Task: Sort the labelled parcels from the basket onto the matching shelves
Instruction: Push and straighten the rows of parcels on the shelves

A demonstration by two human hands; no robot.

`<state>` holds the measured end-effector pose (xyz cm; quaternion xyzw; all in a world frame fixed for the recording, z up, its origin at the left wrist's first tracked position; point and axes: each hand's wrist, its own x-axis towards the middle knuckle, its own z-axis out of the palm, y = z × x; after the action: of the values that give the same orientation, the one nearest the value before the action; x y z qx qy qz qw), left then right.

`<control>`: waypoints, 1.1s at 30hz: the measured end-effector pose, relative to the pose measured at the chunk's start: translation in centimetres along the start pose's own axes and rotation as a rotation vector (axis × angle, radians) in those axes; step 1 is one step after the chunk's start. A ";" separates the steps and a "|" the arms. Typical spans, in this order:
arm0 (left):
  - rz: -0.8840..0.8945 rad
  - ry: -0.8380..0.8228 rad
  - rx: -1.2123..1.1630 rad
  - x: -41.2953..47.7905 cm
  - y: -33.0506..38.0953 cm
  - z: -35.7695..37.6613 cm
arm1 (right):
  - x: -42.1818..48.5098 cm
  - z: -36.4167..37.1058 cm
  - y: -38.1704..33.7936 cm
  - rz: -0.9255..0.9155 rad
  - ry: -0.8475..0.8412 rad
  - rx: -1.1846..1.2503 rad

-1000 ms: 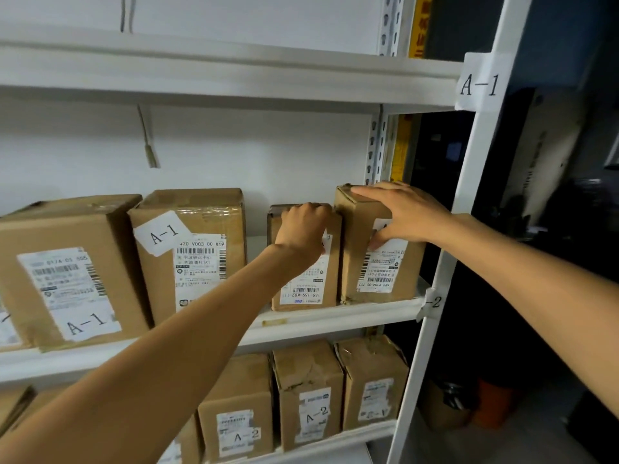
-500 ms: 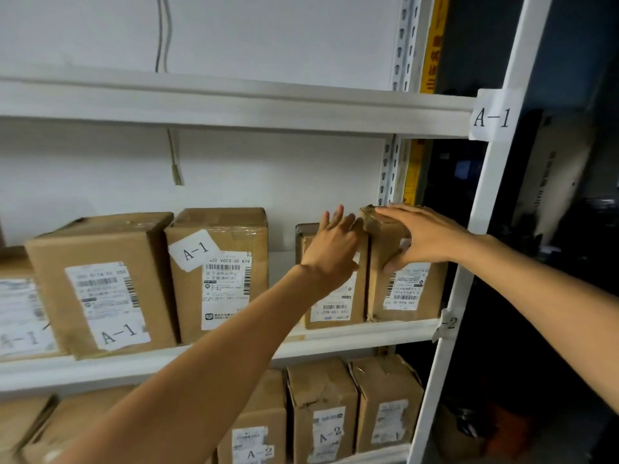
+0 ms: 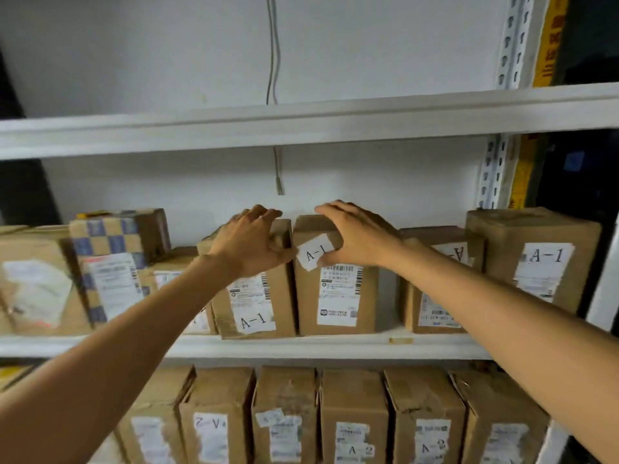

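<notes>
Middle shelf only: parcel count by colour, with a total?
Plain brown cardboard parcels: 6. One is mostly hidden beside the checkered one. The left hand grips one and the right hand grips its neighbour.
Blue-checkered parcel: 1
Total: 7

Middle shelf (image 3: 335, 346): white metal, carrying a row of upright cardboard A-1 parcels (image 3: 338, 296), with a blue-checkered parcel (image 3: 110, 262) among them at left.
Level below: upright A-2 parcels (image 3: 355, 416) packed side by side.
</notes>
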<state>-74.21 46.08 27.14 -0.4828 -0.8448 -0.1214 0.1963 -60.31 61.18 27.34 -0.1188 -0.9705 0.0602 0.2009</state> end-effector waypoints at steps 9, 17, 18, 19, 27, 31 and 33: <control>0.048 -0.074 0.040 -0.1 -2.3 1.5 | 1.4 2.2 -1.3 0.039 -0.032 0.027; 0.073 0.021 0.055 0.7 2.6 2.3 | -1.5 0.3 1.6 0.151 -0.048 0.036; 0.070 0.025 0.046 0.6 2.5 2.3 | -1.5 0.4 1.6 0.158 -0.063 0.033; 0.068 0.028 0.038 0.4 2.3 2.3 | -1.4 0.4 1.5 0.154 -0.078 0.014; 0.062 0.104 -0.088 -2.3 -0.4 1.8 | -0.3 1.0 -1.6 -0.063 0.197 -0.017; -0.082 0.183 -0.091 -5.4 -5.2 0.7 | 1.4 2.7 -7.0 -0.216 0.348 -0.086; -0.137 0.211 -0.088 -6.6 -8.3 0.1 | 2.4 4.2 -10.0 -0.251 0.354 -0.125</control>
<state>-78.39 36.91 23.97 -0.4165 -0.8443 -0.2216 0.2540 -66.26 51.85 26.04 -0.0182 -0.9292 -0.0474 0.3661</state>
